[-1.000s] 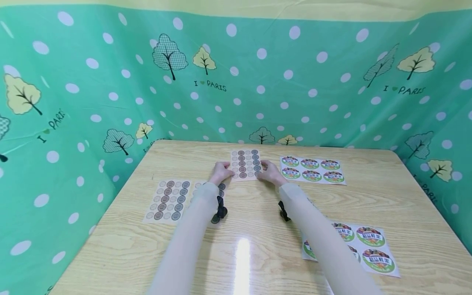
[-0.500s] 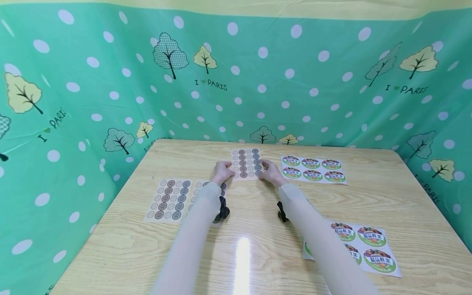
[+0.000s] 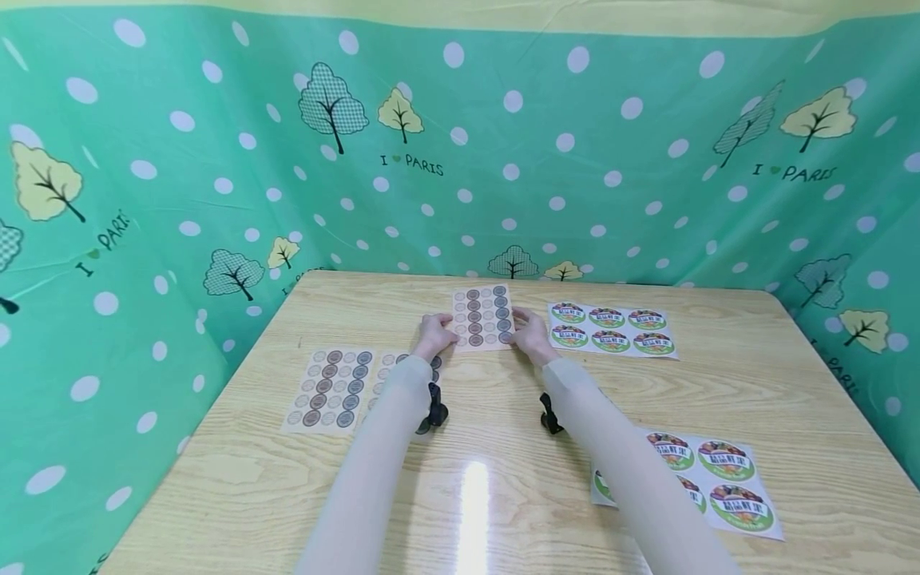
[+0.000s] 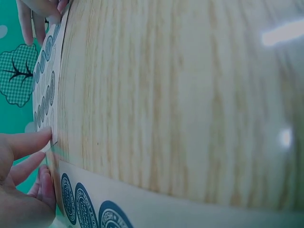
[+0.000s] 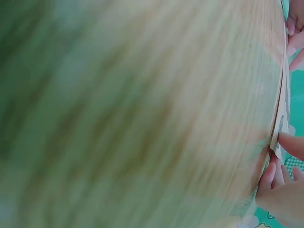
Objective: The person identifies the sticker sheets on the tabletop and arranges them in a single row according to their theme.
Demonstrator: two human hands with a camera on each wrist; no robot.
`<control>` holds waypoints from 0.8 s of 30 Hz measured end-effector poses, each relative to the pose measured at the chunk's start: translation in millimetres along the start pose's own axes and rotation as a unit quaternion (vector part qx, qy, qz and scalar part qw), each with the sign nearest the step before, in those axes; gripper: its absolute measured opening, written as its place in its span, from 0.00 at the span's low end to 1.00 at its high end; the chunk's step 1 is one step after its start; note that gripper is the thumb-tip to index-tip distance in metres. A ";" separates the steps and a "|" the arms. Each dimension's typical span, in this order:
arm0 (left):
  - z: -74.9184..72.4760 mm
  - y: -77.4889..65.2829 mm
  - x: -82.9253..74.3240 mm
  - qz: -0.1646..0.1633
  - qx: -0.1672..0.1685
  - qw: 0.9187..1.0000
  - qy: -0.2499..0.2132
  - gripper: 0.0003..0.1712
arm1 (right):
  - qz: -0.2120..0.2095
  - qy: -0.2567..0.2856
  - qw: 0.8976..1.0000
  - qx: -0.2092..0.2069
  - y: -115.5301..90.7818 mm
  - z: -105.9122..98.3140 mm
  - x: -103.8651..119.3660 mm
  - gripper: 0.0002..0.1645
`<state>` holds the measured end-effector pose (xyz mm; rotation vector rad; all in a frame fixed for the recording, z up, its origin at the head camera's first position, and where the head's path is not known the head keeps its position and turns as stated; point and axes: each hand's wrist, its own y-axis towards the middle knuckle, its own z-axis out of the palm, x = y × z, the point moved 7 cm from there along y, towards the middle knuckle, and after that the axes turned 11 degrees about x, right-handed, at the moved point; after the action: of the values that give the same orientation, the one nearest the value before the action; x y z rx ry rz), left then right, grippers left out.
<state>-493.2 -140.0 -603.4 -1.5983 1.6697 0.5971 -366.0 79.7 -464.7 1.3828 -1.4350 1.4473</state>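
Sticker sheet (image 3: 482,319) slightly higher than before

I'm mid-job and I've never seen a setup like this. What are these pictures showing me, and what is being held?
There's no machine here: a person works with two bare hands. The wide picture comes from a camera worn on the head, looking forward and down. The other two come from cameras on the wrists, each looking at that hand's work; the right one is mostly blurred.

The left hand and right hand have one sheet of round stickers in their grip, pinched near its two near corners.

Also on the wooden table: two more round-sticker sheets at left, one partly behind the left forearm, and two colourful oval-sticker sheets at right, the nearer partly behind the right forearm.
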 end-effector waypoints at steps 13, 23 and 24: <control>4.2 5.8 6.5 -0.007 0.000 1.000 0.012 0.34 | 0.025 0.075 0.995 -0.064 -3.9 -10.9 -5.9 0.32; -2.1 -2.8 -2.4 0.035 -0.035 0.997 -0.053 0.22 | 0.056 0.128 0.989 -0.052 -4.8 -9.0 -10.8 0.28; -2.0 -2.2 -1.5 0.041 -0.037 0.996 -0.075 0.21 | 0.057 0.130 0.989 -0.050 -4.8 -9.0 -11.0 0.28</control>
<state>-491.5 -140.9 -600.7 -1.5026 1.6239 0.8094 -361.0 91.5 -472.5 1.0228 -1.4138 1.5417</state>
